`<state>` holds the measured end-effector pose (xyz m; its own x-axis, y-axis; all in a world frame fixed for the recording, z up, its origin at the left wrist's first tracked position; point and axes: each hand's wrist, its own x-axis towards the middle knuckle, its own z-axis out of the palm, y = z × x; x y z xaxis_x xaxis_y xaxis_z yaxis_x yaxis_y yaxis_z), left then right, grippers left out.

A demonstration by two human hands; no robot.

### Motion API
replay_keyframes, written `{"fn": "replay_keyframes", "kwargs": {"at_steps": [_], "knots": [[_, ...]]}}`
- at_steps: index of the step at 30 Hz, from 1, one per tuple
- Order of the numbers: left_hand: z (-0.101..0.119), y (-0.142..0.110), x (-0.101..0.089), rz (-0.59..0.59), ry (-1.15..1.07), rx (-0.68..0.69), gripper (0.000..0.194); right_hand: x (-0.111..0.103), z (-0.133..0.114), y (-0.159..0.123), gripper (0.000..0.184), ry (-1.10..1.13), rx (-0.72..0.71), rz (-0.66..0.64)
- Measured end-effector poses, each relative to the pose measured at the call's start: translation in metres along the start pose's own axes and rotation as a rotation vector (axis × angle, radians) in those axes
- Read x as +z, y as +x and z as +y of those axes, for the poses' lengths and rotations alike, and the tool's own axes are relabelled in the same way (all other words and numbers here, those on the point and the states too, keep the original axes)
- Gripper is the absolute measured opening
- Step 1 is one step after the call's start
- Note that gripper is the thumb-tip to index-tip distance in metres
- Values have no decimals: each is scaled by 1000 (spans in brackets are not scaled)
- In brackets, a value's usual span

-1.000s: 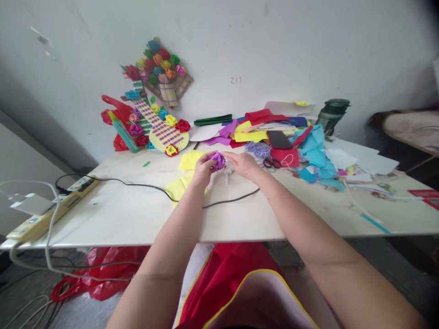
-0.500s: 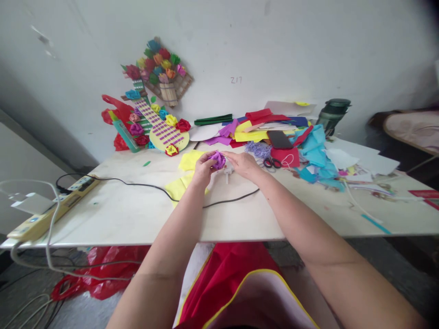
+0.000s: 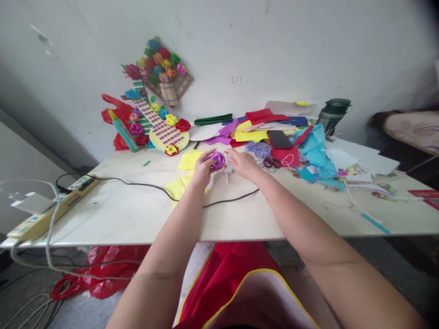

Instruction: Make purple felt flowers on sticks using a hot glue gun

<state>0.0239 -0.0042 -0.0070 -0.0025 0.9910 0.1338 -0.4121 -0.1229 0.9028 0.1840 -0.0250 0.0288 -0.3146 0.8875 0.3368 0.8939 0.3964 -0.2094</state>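
Note:
In the head view my left hand (image 3: 204, 167) is closed around a purple paper flower (image 3: 217, 160), holding it just above the table. Close by on the flower's right side is my right hand (image 3: 243, 163), its fingers drawn together at the tips. Something small and pale shows at those fingertips, too small to name. Beneath the hands lies a whitish object (image 3: 227, 172), partly covered, its kind unclear. Yellow paper pieces (image 3: 176, 187) lie beside and under my left hand. A black cord (image 3: 226, 201) runs across the table in front of both hands.
Black scissors (image 3: 272, 162), purple yarn (image 3: 258, 148) and a phone (image 3: 280, 140) lie to the right, near coloured paper (image 3: 252, 135). A glue bottle (image 3: 125, 132) and a flower-trimmed paper guitar (image 3: 168, 132) stand back left. A power strip (image 3: 55, 212) lies along the left edge.
My right hand's fingers have bent and drawn slightly back from the flower, where they were stretched flatter against it. The flower has turned a little in my left hand.

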Motion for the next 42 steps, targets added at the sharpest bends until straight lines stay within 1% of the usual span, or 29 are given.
{"fn": "replay_keyframes", "kwargs": {"at_steps": [3,8,14,20,25,29,34,39,42], "knots": [[-1,0,-1,-21,23,-9,48,1,-1,0,43,-4,-6,-7],[-2,1,-2,-12,35,-15,52,1,-2,-1,42,-8,-13,-20],[2,2,-1,84,-67,-30,52,1,-4,-1,42,-21,-5,-31],[2,6,-5,150,-247,-44,48,6,5,1,39,-2,-14,-14],[1,8,-6,177,-254,-30,40,8,8,3,35,42,14,0],[2,8,-5,185,-263,-22,42,11,7,6,28,160,33,29],[1,7,-4,166,-317,-15,44,13,7,9,18,408,113,65],[-1,6,-1,144,-296,-9,43,8,4,8,14,683,217,31],[-2,6,0,117,-290,-15,42,7,1,8,12,765,247,10]]}}
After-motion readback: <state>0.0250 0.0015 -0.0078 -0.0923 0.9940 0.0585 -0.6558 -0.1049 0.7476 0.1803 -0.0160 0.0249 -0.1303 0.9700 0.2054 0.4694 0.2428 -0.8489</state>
